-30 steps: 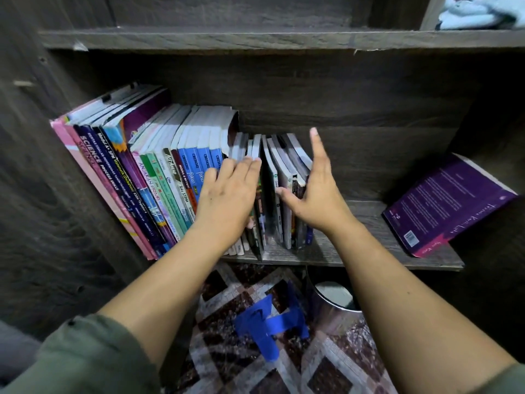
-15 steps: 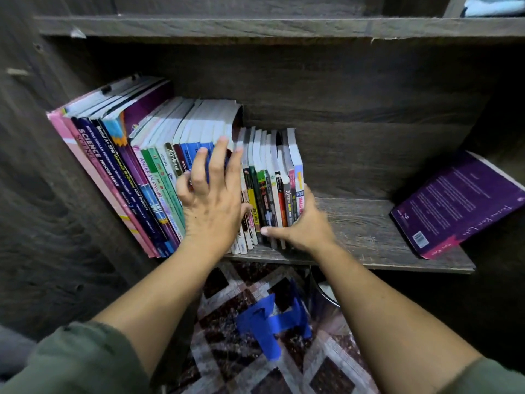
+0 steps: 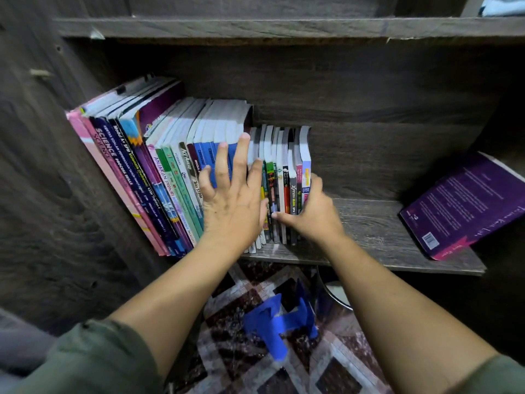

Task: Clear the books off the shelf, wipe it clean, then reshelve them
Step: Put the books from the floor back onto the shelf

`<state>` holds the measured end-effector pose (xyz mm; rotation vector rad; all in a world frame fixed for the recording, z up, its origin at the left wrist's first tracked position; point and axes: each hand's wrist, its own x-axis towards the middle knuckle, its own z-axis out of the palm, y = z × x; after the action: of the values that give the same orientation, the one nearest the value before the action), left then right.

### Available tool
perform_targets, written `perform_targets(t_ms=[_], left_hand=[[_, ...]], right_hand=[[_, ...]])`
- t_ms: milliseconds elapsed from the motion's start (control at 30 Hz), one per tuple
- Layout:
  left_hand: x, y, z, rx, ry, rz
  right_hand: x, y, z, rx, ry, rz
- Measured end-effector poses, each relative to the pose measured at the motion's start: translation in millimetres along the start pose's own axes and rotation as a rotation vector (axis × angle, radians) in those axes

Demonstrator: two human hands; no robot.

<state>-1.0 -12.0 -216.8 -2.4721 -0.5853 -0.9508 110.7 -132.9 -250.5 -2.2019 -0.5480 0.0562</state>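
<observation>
**Books (image 3: pixel 181 166) standing on the shelf (image 3: pixel 369 231).**
Tall books (image 3: pixel 125 155) are leaning leftward at the shelf's left end, spines facing out in pink, navy, purple, green and blue, white page edges showing on top. Small books (image 3: pixel 285 177) are standing nearly upright just beside them on the right, packed tight with spines outward. A purple book (image 3: pixel 466 203) is lying well apart at the right end, back cover up, propped aslant.

The left hand (image 3: pixel 233 206) covers the blue books' (image 3: pixel 210 155) lower spines. The right hand's (image 3: pixel 315 214) fingers are partly hidden beside the small paperbacks (image 3: pixel 284 180). The purple book's (image 3: pixel 466 206) print is illegible.
</observation>
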Motion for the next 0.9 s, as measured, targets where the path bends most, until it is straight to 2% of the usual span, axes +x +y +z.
perform_targets(t_ms=[100,267,400,533,633,700,900], left_hand=[[0,5,-1,0.04,-0.027,-0.009],[1,8,-3,0.027,-0.044,-0.049],[6,6,-5,0.039,-0.069,-0.063],[4,8,-5,-0.017,-0.135,-0.021],[2,8,-6,-0.065,-0.186,-0.026],[3,8,-10,-0.121,-0.156,-0.051],[-2,6,-17,-0.444,0.088,-0.047]], right_hand=[[1,-5,3,0.007,0.0,-0.008],[13,-8,-25,0.029,-0.208,-0.03],[17,-28,-39,0.045,-0.18,-0.148],[15,-37,-45,-0.122,-0.124,-0.295],[15,-34,-47,-0.175,-0.141,-0.314],[16,-34,-48,-0.178,-0.143,-0.309],[17,-31,-48,-0.149,-0.134,-0.317]])
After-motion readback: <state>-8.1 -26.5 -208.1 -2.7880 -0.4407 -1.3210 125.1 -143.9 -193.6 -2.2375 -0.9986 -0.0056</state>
